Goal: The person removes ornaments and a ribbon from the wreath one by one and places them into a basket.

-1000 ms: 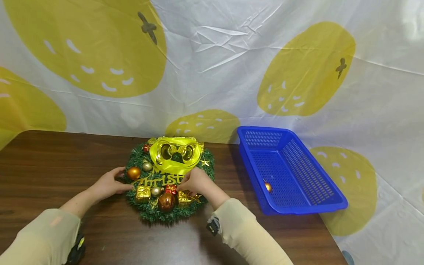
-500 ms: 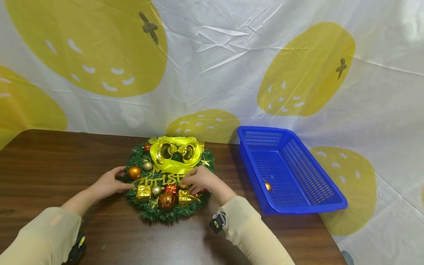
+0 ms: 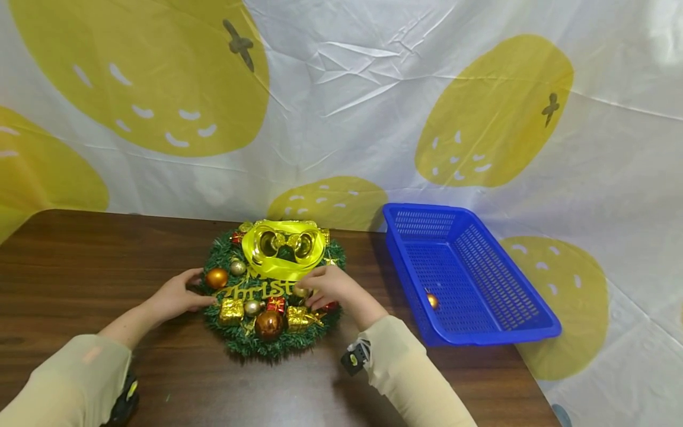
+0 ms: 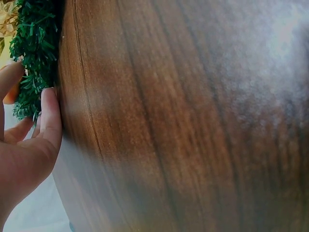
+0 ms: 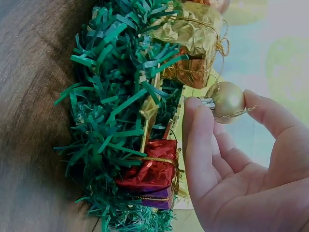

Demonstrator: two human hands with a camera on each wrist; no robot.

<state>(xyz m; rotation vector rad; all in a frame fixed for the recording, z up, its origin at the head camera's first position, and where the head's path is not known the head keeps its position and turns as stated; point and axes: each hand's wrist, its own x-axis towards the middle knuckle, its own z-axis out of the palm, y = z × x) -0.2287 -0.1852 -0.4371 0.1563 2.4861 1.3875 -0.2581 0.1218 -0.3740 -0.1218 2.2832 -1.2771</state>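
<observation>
A green tinsel Christmas wreath (image 3: 261, 351) lies on the table in the head view, with gold lettering, several baubles and foil gift boxes on it. At its left edge rests my left hand (image 3: 176, 296), thumb and fingers spread against the greenery (image 4: 36, 53). My right hand (image 3: 333, 287) is over the wreath's right side. Between its thumb and fingers it pinches a small pale-gold bauble (image 5: 230, 102) with a silver cap and a gold string loop. Close below the bauble in the right wrist view are a gold foil box (image 5: 190, 34) and a red foil box (image 5: 157, 164).
To the right stands a blue plastic basket (image 3: 397, 261) with one orange-gold bauble (image 3: 432, 301) inside. A yellow ribbon coil (image 3: 288, 274) with gold bells lies over the wreath's far part. A lemon-print cloth (image 3: 341, 118) hangs behind the table.
My right hand has moved slightly right and up from the gold foil box, and the pale-gold bauble has come into view in its fingers. The left hand has stayed put.
</observation>
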